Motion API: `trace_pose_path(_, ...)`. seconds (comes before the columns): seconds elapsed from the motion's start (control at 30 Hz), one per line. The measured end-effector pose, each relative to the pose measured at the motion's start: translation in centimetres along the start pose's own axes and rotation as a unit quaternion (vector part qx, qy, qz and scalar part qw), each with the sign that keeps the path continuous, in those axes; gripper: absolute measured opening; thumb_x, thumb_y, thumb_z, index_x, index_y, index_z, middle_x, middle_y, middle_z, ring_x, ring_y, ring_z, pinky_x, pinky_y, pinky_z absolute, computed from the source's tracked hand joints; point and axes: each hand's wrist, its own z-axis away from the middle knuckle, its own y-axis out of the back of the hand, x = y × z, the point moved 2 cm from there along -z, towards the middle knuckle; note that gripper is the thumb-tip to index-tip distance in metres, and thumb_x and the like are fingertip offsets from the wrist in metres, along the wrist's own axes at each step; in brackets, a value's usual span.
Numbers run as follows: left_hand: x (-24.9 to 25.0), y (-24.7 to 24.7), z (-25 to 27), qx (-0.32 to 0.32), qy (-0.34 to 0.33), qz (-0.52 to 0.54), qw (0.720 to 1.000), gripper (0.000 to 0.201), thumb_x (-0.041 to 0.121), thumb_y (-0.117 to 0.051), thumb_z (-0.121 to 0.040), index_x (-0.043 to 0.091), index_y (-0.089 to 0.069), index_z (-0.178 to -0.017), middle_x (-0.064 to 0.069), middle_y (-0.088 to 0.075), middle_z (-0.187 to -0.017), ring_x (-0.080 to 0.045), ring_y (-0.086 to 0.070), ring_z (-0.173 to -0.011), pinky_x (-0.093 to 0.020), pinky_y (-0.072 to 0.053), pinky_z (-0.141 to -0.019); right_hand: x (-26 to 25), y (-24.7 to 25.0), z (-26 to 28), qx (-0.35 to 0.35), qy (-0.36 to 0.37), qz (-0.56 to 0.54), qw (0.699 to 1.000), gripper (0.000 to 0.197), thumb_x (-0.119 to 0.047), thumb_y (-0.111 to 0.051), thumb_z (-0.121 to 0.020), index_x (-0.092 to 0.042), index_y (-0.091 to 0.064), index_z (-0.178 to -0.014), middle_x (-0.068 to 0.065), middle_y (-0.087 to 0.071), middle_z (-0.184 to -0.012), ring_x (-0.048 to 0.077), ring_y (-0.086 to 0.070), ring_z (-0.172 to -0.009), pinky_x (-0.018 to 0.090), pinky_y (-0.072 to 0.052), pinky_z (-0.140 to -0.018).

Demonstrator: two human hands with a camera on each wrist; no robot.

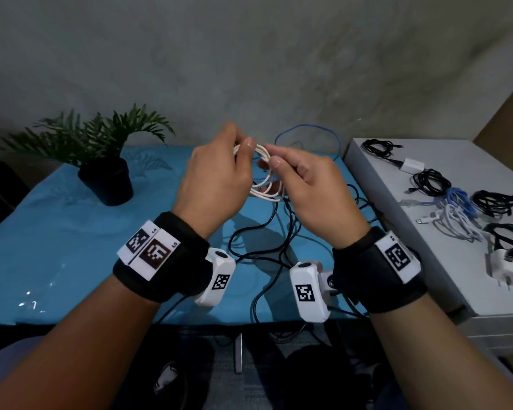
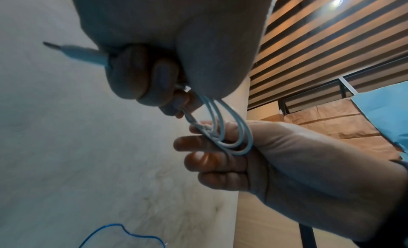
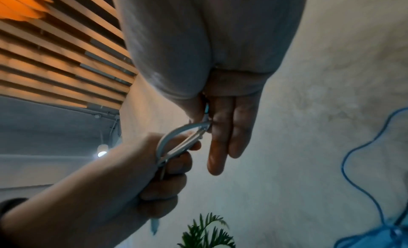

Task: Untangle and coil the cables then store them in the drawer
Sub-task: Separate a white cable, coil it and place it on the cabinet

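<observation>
Head view first: both hands are raised above the middle of the blue table (image 1: 57, 247), with bare cloth to the left, while the white cabinet (image 1: 427, 261) butts against the table's right edge. The white cable (image 1: 264, 184) hangs in loops between the hands, off the surface. The left hand (image 1: 216, 179) has its fingers curled round the top of the coil, with one plug end poking out beyond the fist in the left wrist view. The right hand (image 1: 314, 187) pinches a strand of the same coil between thumb and fingertips, the remaining fingers straighter. Beneath them a tangle of black cables (image 1: 267, 244) sprawls across the table, and a blue cable (image 1: 308, 134) arcs up by the wall. A potted plant (image 1: 107, 161) stands at the far left. Coiled cables and chargers (image 1: 462, 202) lie on the cabinet top.
</observation>
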Motion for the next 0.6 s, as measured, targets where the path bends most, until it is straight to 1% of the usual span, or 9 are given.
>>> trace_pose_path(0.07, 0.0, 0.2, -0.2, 0.007, -0.008, 0.001, 1.0, 0.02, 0.038, -0.051, -0.103, 0.023, -0.052, -0.089, 0.009, -0.054, -0.064, -0.009, -0.052, -0.061, -0.03, -0.028, -0.059, 0.3, 0.6, -0.3, -0.002, 0.007, 0.021, 1.0, 0.026, -0.023, -0.053, -0.105, -0.02, -0.071, -0.125, -0.002, -0.076, -0.099, 0.009, -0.071, -0.081, 0.037, -0.057, -0.079)
trace_pose_path(0.13, 0.0, 0.5, -0.4, 0.009, -0.02, 0.004, 1.0, 0.024, 0.042, -0.055, -0.1, 0.023, -0.055, -0.084, 0.009, -0.052, -0.06, -0.003, -0.051, -0.058, -0.024, -0.03, -0.053, 0.4, 1.2, -0.6, -0.017, -0.01, -0.02, 1.0, 0.024, -0.022, -0.053, -0.105, -0.017, -0.072, -0.119, -0.003, -0.077, -0.1, 0.014, -0.075, -0.078, 0.043, -0.061, -0.08)
trace_pose_path(0.23, -0.3, 0.6, -0.6, -0.005, -0.03, 0.032, 0.999, 0.028, 0.044, -0.057, -0.099, 0.022, -0.057, -0.081, 0.007, -0.051, -0.058, -0.005, -0.049, -0.057, -0.019, -0.033, -0.053, 0.3, 1.7, -0.7, -0.033, -0.067, -0.136, 0.988, 0.022, -0.015, -0.052, -0.106, -0.008, -0.07, -0.116, 0.005, -0.078, -0.097, 0.021, -0.076, -0.074, 0.035, -0.063, -0.074)
trace_pose_path(0.3, -0.5, 0.5, -0.7, -0.037, -0.022, 0.098, 0.994, 0.028, 0.043, -0.055, -0.1, 0.02, -0.062, -0.086, 0.008, -0.052, -0.061, -0.005, -0.048, -0.056, -0.021, -0.037, -0.056, 0.4, 1.9, -0.7, -0.018, -0.095, -0.186, 0.978, 0.021, -0.014, -0.053, -0.105, -0.005, -0.068, -0.116, 0.008, -0.078, -0.096, 0.024, -0.076, -0.071, 0.035, -0.063, -0.069)
trace_pose_path(0.37, -0.6, 0.3, -0.8, -0.092, 0.013, 0.207, 0.974, 0.026, 0.036, -0.055, -0.103, 0.013, -0.063, -0.096, 0.001, -0.057, -0.069, -0.014, -0.057, -0.057, -0.029, -0.048, -0.057, 0.8, 2.2, -0.8, 0.002, -0.113, -0.219, 0.969, 0.021, -0.013, -0.055, -0.104, -0.001, -0.066, -0.117, 0.011, -0.078, -0.096, 0.027, -0.075, -0.069, 0.035, -0.063, -0.066)
trace_pose_path(0.43, -0.7, 0.2, -0.7, -0.148, 0.058, 0.292, 0.943, 0.024, 0.027, -0.052, -0.106, 0.005, -0.061, -0.105, -0.011, -0.061, -0.083, -0.025, -0.065, -0.064, -0.034, -0.055, -0.062, 1.3, 2.6, -1.0, 0.02, -0.125, -0.219, 0.967, 0.021, -0.012, -0.056, -0.103, 0.001, -0.066, -0.116, 0.012, -0.078, -0.096, 0.028, -0.075, -0.068, 0.032, -0.062, -0.064)
trace_pose_path(0.47, -0.7, 0.1, -0.6, -0.168, 0.074, 0.308, 0.934, 0.026, 0.025, -0.05, -0.106, 0.001, -0.061, -0.11, -0.013, -0.063, -0.089, -0.026, -0.067, -0.069, -0.033, -0.055, -0.065, 1.6, 2.8, -1.1, 0.024, -0.129, -0.211, 0.969, 0.02, -0.012, -0.057, -0.103, 0.0, -0.067, -0.115, 0.011, -0.078, -0.095, 0.027, -0.075, -0.069, 0.031, -0.062, -0.063)
trace_pose_path(0.53, -0.8, -0.1, -0.3, -0.19, 0.092, 0.307, 0.928, 0.032, 0.027, -0.046, -0.107, 0.0, -0.06, -0.118, -0.012, -0.067, -0.094, -0.022, -0.068, -0.074, -0.031, -0.054, -0.072, 2.2, 2.9, -1.2, 0.023, -0.134, -0.194, 0.971, 0.018, -0.012, -0.057, -0.103, -0.004, -0.069, -0.112, 0.009, -0.078, -0.094, 0.028, -0.076, -0.072, 0.033, -0.062, -0.065)
trace_pose_path(0.6, -0.9, -0.4, -0.1, -0.198, 0.102, 0.287, 0.932, 0.035, 0.03, -0.042, -0.108, 0.003, -0.061, -0.121, -0.006, -0.07, -0.091, -0.019, -0.066, -0.076, -0.032, -0.051, -0.076, 2.7, 2.8, -1.3, 0.018, -0.142, -0.178, 0.974, 0.015, -0.012, -0.057, -0.103, -0.009, -0.07, -0.108, 0.007, -0.078, -0.093, 0.028, -0.076, -0.072, 0.034, -0.063, -0.066)
